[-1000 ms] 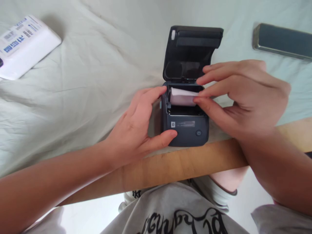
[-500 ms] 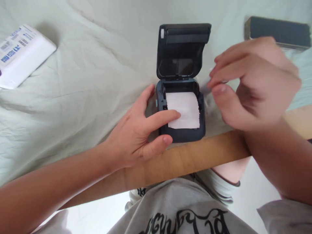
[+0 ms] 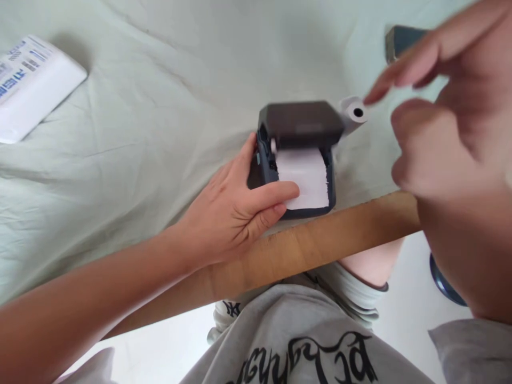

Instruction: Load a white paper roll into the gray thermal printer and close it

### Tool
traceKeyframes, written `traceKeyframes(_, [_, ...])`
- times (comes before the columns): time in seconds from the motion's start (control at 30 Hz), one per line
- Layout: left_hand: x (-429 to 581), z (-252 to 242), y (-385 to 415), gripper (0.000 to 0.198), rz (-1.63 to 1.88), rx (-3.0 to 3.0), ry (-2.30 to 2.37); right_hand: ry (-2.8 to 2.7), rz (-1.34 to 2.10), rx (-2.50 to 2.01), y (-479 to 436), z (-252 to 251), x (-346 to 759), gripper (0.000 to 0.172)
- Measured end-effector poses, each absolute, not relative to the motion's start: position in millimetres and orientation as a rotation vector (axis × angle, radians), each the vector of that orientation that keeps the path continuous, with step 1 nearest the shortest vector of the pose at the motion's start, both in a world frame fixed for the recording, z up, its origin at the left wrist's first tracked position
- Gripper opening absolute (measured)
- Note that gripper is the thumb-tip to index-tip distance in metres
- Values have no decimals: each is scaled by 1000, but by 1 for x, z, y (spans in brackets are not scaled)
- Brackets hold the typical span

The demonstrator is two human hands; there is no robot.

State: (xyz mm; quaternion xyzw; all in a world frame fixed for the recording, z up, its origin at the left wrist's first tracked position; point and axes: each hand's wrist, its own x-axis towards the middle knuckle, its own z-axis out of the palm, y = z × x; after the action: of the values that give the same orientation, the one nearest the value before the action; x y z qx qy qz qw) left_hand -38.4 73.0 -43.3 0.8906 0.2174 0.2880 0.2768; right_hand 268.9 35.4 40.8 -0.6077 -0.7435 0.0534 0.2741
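A small dark portable thermal printer (image 3: 306,213) sits near the cloth's front edge. Its black lid (image 3: 302,125) is tilted forward, partly lowered over the paper bay. White paper (image 3: 308,181) comes out from under the lid across the front. My left hand (image 3: 230,208) grips the printer's left side, with one finger pressing on the paper and the thumb beside it. Raised at the right, my right hand (image 3: 452,112) is blurred, its fingers apart and nothing between them. Just past its index fingertip, beside the lid, is a white paper roll (image 3: 354,114) with a dark core.
A white package (image 3: 44,90) with a printed label lies at the left on the pale cloth (image 3: 180,69). Partly behind my right hand is a dark box (image 3: 404,40). A wooden edge (image 3: 312,240) runs along the front.
The printer lid has swung from upright to tilted forward over the bay. My right hand has moved up and right, fingers spreading, and the paper roll now shows. My left hand keeps its place.
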Motion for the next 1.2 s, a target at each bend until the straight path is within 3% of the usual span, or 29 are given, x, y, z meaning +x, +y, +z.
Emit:
traceKeyframes(0.43, [-40,-42,70,57,730,2258,733,-2051,-53,-1331,3,-17,258,52])
traceKeyframes(0.73, [-40,-26,74,56,623,2416,637,-2050,-171,-1448,-1,-16,256,41])
traceKeyframes(0.83, [-43,-27,75,78,608,2458,666,-2056,-162,-1435,-1,-21,257,43])
traceKeyframes(0.9, [-45,-33,74,102,606,2482,734,-2062,-147,-1470,-2,-25,259,50])
traceKeyframes(0.97, [-45,-37,71,115,586,2512,777,-2063,-129,-1513,-2,-29,261,59])
traceKeyframes(1.2, [-44,-37,60,113,564,2652,848,-2119,-85,-1546,-1,-33,266,62])
